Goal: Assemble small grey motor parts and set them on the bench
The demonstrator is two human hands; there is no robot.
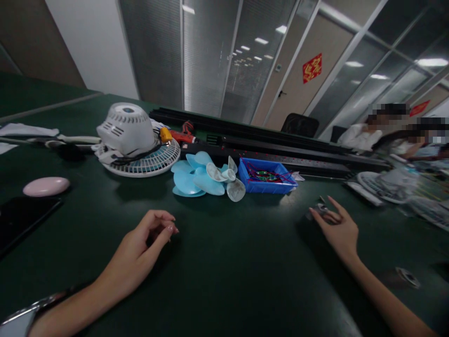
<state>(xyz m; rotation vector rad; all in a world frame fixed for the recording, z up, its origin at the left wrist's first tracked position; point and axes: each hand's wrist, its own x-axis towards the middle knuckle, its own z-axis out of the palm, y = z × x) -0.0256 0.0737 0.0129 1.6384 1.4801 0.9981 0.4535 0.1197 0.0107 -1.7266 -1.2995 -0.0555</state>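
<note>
Far left of the dark green table (224, 281) there's a black phone (24, 217) and a pink oval thing (46, 186), neither being touched. Behind them sits the white fan motor housing (126, 128) on its grille (147, 164), so the fan looks pretty well taken apart already, with the blue blades (191, 180) and clear blades (229, 180) lying loose beside it. The left hand (140, 245) rests on the table, fingers curled loosely, nothing visible in it. The blue parts tray (268, 177) sits past the blades. The right hand (336, 227) is pinching a small metal part (320, 209) right at the tabletop, well apart from the fan, and another little round piece (407, 277) lies near that forearm. My guess: midway, small bits still being sorted.
</note>
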